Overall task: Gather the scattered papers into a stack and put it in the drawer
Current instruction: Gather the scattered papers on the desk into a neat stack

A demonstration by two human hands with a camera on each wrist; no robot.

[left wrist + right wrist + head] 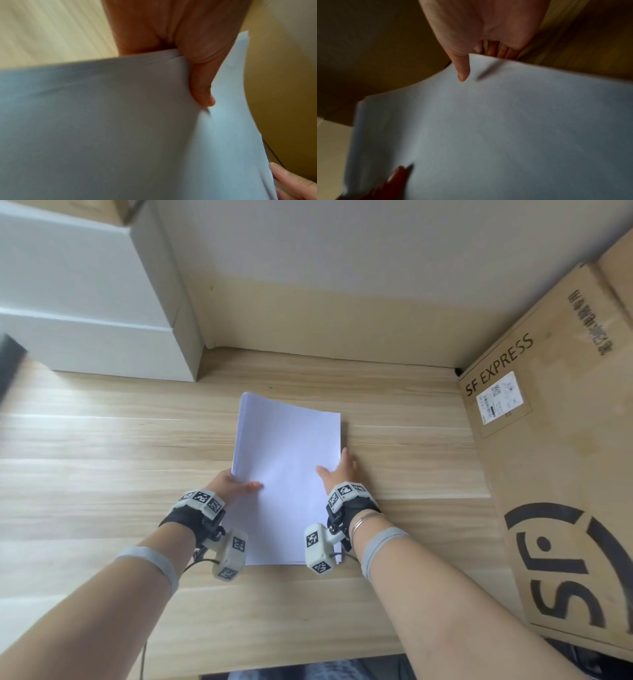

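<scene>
Already you have the papers (287,474) pulled into one white stack, and it sits on the desk (102,474) between your two hands, with the cardboard box (565,474) well off to its right and the white box (85,302) beyond its far left corner. Your left hand (233,486) pinches the stack's left edge — thumb on top, fingers underneath, as the left wrist view shows — while your right hand (339,470) clasps the right edge the same way, thumb lying over the top sheet and fingers tucked below. The risk from here, as I judge it, is the sheets sliding apart as you lift: the far corner shows several edges fanned slightly out of line, so the pile is not squared, and a loose pinch or a tilt toward the far end could let the lower sheets slip out. Bowing is the other worry — the paper already curves up between your thumbs, and squeezing inward would crease it. No drawer shows in any view, so you will have to carry the stack some way. The sheets look blank, thin and smooth, with nothing clipping them together.
</scene>
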